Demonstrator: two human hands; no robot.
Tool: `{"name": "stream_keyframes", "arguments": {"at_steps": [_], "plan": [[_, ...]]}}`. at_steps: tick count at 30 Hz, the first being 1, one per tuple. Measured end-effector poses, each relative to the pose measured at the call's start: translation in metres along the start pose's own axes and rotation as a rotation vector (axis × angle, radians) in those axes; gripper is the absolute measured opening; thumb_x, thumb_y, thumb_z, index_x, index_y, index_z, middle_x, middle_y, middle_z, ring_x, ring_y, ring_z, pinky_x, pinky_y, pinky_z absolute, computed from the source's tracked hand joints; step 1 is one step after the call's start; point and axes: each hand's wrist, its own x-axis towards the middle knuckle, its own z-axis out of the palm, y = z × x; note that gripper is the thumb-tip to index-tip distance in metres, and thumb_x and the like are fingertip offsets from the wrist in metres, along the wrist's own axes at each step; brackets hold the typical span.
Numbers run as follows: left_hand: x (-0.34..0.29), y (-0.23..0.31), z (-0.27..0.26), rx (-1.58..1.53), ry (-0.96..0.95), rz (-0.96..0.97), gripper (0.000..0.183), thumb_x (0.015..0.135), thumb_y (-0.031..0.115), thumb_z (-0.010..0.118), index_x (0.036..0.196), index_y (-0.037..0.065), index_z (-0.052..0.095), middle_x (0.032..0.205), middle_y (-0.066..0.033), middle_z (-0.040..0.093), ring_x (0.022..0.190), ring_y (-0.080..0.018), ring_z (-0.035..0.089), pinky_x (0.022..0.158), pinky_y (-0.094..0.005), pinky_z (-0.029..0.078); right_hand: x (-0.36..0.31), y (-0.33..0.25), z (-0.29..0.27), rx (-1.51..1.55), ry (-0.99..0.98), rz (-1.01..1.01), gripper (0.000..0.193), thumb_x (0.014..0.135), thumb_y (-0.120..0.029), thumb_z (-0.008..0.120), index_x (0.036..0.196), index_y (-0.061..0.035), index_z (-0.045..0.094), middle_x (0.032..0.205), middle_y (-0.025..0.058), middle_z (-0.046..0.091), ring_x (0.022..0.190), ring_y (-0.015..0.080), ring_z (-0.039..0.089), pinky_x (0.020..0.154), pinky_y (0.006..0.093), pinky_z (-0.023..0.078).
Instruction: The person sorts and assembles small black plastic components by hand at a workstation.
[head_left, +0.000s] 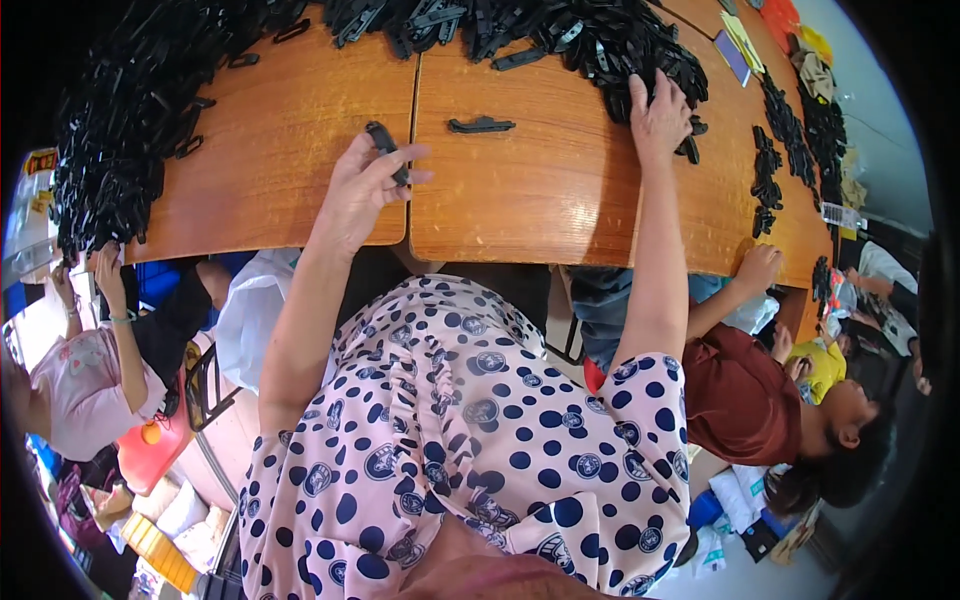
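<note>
In my left hand (pixel 372 185), raised over the near part of the table, is a small, long black plastic part (pixel 384 143), pinched between thumb and fingers. The other fingers are slightly blurred. My right hand (pixel 660 118) reaches to the right end of a heap of similar black parts (pixel 610 45); its thumb and fingers are apart and touch or hover just above the heap, and I see nothing gripped in it. A single black part (pixel 481 125) lies on the wooden tabletop (pixel 520 200) between my two hands.
Another big heap of black parts (pixel 110 150) covers the table's left end. Rows of black parts (pixel 766 170) lie to the right, near a co-worker's hand (pixel 760 268). A second person's hands (pixel 108 270) are at the left heap. A seam (pixel 412 130) crosses the tabletop.
</note>
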Motion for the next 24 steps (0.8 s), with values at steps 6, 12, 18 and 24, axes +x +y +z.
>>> {"name": "stream_keyframes", "arguments": {"at_steps": [6, 12, 18, 24], "plan": [[0.004, -0.007, 0.014, 0.051, 0.039, -0.010, 0.030, 0.093, 0.013, 0.055, 0.121, 0.007, 0.047, 0.117, -0.0187, 0.059, 0.098, -0.0253, 0.063, 0.075, -0.0295, 0.052, -0.037, -0.089, 0.003, 0.268, 0.008, -0.201, 0.033, 0.084, -0.036, 0.062, 0.108, -0.0157, 0.065, 0.114, 0.0066, 0.058, 0.101, 0.0312, 0.053, 0.083, 0.0442, 0.042], [0.008, -0.011, 0.011, -0.100, -0.008, -0.042, 0.042, 0.096, 0.022, 0.050, 0.133, 0.005, 0.040, 0.122, -0.0207, 0.055, 0.107, -0.0297, 0.060, 0.086, -0.0342, 0.052, -0.038, -0.129, -0.012, 0.984, -0.212, -0.267, 0.027, 0.087, -0.017, 0.061, 0.112, -0.0091, 0.063, 0.120, 0.0129, 0.056, 0.109, 0.0302, 0.054, 0.092, 0.0348, 0.044], [0.005, -0.016, -0.004, -0.292, -0.041, -0.050, 0.042, 0.098, 0.023, 0.042, 0.134, 0.000, 0.038, 0.126, -0.0241, 0.051, 0.111, -0.0358, 0.056, 0.091, -0.0406, 0.049, -0.039, -0.119, -0.056, 1.023, -0.381, -0.050, 0.022, 0.086, -0.008, 0.061, 0.107, -0.0079, 0.064, 0.103, 0.0062, 0.061, 0.094, 0.0175, 0.060, 0.077, 0.0283, 0.048], [0.003, -0.019, -0.010, -0.277, -0.071, -0.019, 0.043, 0.096, 0.018, 0.046, 0.133, -0.002, 0.039, 0.125, -0.0242, 0.052, 0.113, -0.0359, 0.055, 0.094, -0.0416, 0.048, -0.076, -0.146, -0.070, 0.585, -0.335, -0.637, 0.019, 0.072, -0.015, 0.072, 0.087, -0.0058, 0.065, 0.085, 0.0060, 0.056, 0.081, 0.0239, 0.056, 0.068, 0.0361, 0.046]]}}
